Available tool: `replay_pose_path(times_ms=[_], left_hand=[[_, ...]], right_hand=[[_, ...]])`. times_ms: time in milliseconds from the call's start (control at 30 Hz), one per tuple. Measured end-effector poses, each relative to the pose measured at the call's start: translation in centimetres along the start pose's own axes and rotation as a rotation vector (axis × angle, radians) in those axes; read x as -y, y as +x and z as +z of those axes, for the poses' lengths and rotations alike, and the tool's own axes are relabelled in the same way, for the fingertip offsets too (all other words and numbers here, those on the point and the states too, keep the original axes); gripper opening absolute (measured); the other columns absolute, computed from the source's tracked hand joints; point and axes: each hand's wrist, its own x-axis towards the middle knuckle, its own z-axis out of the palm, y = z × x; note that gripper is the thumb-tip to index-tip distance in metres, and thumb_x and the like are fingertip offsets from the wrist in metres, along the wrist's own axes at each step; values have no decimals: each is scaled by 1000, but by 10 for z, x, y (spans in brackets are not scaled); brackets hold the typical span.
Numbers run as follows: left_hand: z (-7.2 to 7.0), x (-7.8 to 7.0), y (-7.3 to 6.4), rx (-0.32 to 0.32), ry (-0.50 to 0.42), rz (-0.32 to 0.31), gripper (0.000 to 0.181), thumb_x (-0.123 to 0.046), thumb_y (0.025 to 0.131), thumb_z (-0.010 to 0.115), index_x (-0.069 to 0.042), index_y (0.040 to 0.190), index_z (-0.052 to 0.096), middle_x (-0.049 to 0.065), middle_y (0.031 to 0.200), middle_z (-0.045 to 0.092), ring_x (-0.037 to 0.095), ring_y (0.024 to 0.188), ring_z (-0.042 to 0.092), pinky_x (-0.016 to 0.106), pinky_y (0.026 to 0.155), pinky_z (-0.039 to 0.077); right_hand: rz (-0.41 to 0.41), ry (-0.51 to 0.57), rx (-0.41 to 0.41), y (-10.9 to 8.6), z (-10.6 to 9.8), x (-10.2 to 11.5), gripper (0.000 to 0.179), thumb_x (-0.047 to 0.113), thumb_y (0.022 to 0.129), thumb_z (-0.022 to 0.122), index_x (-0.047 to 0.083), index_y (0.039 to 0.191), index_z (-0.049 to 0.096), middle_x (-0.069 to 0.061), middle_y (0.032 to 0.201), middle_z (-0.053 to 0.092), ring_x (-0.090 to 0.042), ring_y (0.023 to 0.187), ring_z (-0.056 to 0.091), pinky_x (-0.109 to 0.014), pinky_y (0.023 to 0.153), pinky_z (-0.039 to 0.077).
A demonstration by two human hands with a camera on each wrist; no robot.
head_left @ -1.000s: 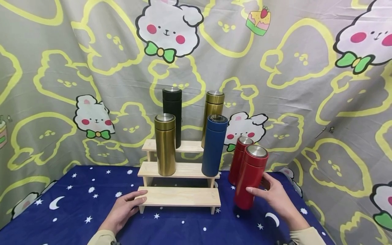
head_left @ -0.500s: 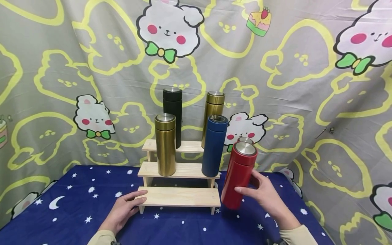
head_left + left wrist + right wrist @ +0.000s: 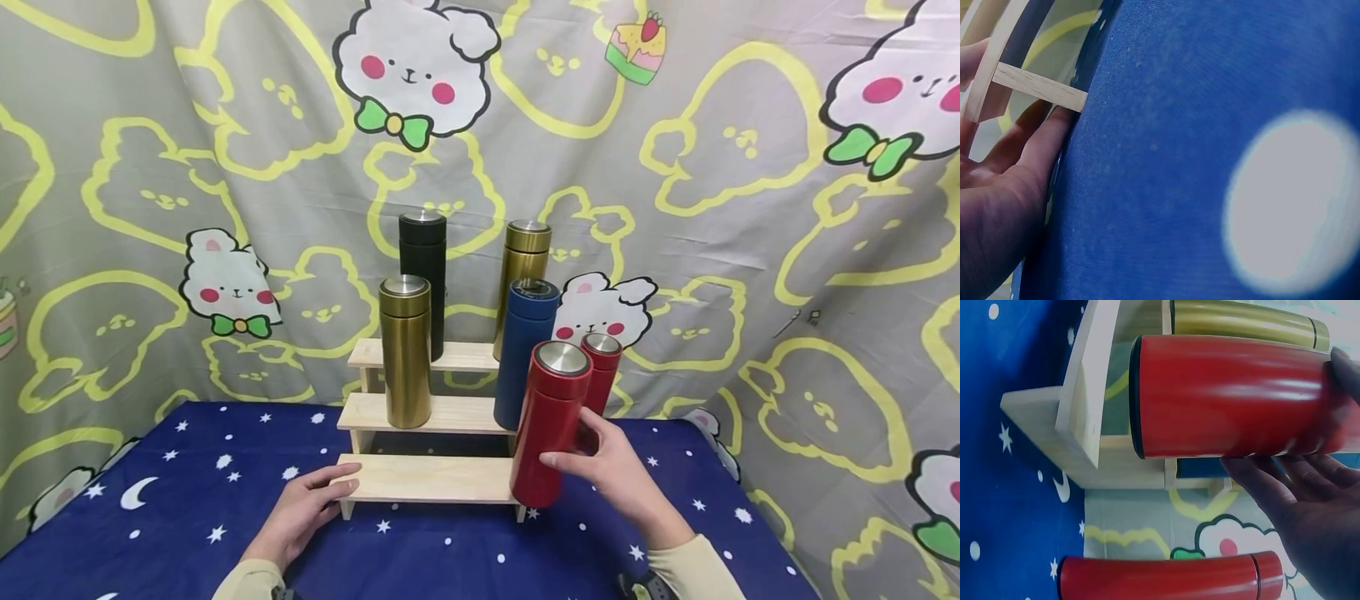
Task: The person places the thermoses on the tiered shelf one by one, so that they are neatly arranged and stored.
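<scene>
My right hand (image 3: 607, 467) grips a red thermos bottle (image 3: 551, 425) with a silver-topped lid, thumb on its near side. The bottle tilts slightly, its base over the right end of the bottom step of a three-step wooden stand (image 3: 431, 479). In the right wrist view the red bottle's dark base ring (image 3: 1137, 397) shows a gap from the step board. My left hand (image 3: 303, 508) holds the left end of that bottom step, fingers around the board and leg (image 3: 1041, 87). A gold bottle (image 3: 407, 358) and a blue bottle (image 3: 525, 358) stand on the middle step.
On the top step stand a black bottle (image 3: 423, 258) and another gold bottle (image 3: 525, 250). A second red bottle (image 3: 602, 367) stands on the dark blue star-patterned cloth (image 3: 187, 492) right of the stand. A cartoon-print curtain (image 3: 285, 208) hangs behind.
My right hand has carried the red bottle leftward, from beside the stand to over the right end of the bottom step. The left hand has stayed on the stand.
</scene>
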Motion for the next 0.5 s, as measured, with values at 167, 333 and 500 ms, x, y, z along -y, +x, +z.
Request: replay_pose_path(times_ms=[167,333,500], left_hand=[[0,2,-1,-9,-4,-15,44,-20,84,79,-1,123,68,25,144,43,24,110,59,48,97,47],[0,1,-1,-2,-4,-8,44,-21,84,79,-1,123,68,25,145,42,25,111,58,49,99,46],[0,1,-1,-5,-3,-10,44,-21,84,79,-2,122,69,25,145,43,24,111,59,50,99,45]], right_hand=[[-13,21,40,6,11,0,56,12,80,80,8,131,57,-12,116,66,-30,102,64,-38,85,55],[-28,50,88,13,23,4,57,13,81,80,8,133,57,-12,119,64,-30,105,62,-41,87,54],[-49,66,127,20,36,6,58,14,82,79,4,134,55,-14,121,63,-31,106,62,-40,87,54]])
